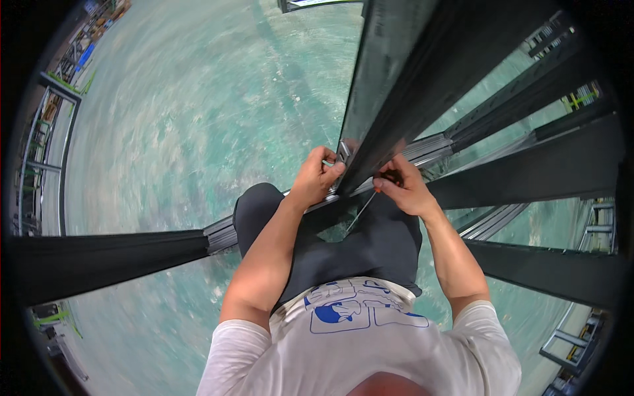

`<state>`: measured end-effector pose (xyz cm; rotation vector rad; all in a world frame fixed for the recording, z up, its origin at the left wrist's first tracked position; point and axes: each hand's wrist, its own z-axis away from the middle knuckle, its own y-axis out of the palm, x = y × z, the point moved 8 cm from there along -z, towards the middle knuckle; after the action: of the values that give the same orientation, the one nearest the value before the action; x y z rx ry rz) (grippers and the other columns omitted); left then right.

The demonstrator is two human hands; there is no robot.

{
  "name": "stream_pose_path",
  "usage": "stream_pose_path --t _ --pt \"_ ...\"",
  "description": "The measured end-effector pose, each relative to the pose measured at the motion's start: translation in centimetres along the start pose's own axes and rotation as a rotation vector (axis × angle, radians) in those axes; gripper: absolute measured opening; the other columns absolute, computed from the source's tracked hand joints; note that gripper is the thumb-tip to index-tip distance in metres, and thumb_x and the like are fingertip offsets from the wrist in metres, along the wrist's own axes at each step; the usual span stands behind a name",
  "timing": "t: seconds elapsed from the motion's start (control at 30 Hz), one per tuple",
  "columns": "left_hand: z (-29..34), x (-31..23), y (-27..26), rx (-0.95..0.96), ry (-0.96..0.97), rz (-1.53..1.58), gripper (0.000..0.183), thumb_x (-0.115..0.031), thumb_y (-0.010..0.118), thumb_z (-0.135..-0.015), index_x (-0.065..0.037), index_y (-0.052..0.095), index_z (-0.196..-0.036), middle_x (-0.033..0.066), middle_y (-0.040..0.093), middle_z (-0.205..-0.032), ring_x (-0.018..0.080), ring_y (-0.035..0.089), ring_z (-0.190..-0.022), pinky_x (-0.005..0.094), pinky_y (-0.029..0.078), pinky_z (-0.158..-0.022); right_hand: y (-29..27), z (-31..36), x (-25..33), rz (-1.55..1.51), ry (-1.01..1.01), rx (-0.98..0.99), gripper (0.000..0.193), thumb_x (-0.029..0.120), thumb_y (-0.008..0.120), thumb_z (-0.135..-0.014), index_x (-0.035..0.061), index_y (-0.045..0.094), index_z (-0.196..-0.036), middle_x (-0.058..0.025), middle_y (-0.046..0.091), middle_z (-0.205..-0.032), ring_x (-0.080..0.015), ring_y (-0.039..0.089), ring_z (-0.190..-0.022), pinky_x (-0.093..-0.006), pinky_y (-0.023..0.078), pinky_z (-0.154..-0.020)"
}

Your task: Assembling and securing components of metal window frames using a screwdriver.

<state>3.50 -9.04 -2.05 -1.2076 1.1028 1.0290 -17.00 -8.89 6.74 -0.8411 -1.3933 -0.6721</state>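
My left hand (319,177) is closed in a pinch on a small silvery metal piece (343,153), beside the lower end of a dark upright profile (403,92). Right of that profile, my right hand (406,189) has its fingers curled round a screwdriver (361,215). Its handle, with some orange-red showing, is mostly hidden in the hand, and the thin shaft slants down toward my lap. The upright meets a long metal rail (221,235) that crosses in front of my legs and is covered in black wrapping toward the left.
Several black-wrapped beams (528,168) spread out to the right, with green floor (185,119) between them. Grey metal frames stand at the left (64,158) and lower right (569,338). Another frame piece (320,5) shows at the top.
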Motion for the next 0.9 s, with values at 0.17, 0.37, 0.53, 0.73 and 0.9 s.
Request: stream_pose_path --t 0.17,0.37,0.53,0.73,0.9 --pt "-0.3 2.0 -0.3 -0.021 -0.061 0.119 0.037 -0.030 0.074 -0.095 -0.002 0.059 -0.113 0.0063 0.059 -0.094 0.0148 0.055 -0.076 0.0316 0.048 -0.071 0.2 0.7 1.6 0.057 -0.171 -0.125 0.046 -0.003 0.068 -0.094 0.0026 0.054 -0.137 -0.0037 0.066 -0.095 -0.0084 0.060 -0.077 -0.0245 0.048 -0.070" --pt "-0.2 -0.3 -0.3 -0.119 0.036 0.098 0.037 -0.016 0.074 -0.090 -0.002 0.056 -0.118 0.0057 0.061 -0.100 0.0148 0.059 -0.081 0.0320 0.051 -0.079 0.1 1.2 1.9 0.018 -0.205 -0.061 0.055 -0.005 0.070 -0.091 0.0012 0.049 -0.142 -0.0084 0.065 -0.106 -0.0159 0.062 -0.091 -0.0301 0.051 -0.080" --pt "-0.3 -1.5 -1.1 -0.217 0.178 0.001 0.052 -0.010 0.075 -0.081 -0.002 0.053 -0.127 0.0085 0.057 -0.111 0.0182 0.061 -0.097 0.0358 0.051 -0.092 0.5 0.5 3.1 0.213 -0.352 -0.071 0.061 -0.003 0.072 -0.088 0.0035 0.049 -0.144 -0.0064 0.065 -0.093 -0.0154 0.060 -0.080 -0.0297 0.048 -0.072" --pt "-1.3 -4.1 0.2 -0.070 0.140 0.091 0.084 -0.026 0.080 -0.076 -0.004 0.043 -0.148 0.0182 0.051 -0.146 0.0320 0.046 -0.143 0.0450 0.033 -0.121 0.6 1.1 0.3 -0.086 -0.116 -0.142 0.050 -0.003 0.069 -0.092 0.0034 0.052 -0.138 -0.0036 0.064 -0.092 -0.0108 0.059 -0.080 -0.0250 0.046 -0.072" --pt "-2.9 -3.0 0.2 0.165 0.143 0.316 0.091 -0.025 0.085 -0.083 -0.002 0.036 -0.156 0.0166 0.051 -0.150 0.0285 0.046 -0.143 0.0412 0.033 -0.122 1.0 1.3 0.6 -0.040 -0.100 -0.104 0.037 -0.003 0.070 -0.092 0.0031 0.054 -0.124 -0.0045 0.063 -0.092 -0.0102 0.058 -0.080 -0.0243 0.045 -0.071"
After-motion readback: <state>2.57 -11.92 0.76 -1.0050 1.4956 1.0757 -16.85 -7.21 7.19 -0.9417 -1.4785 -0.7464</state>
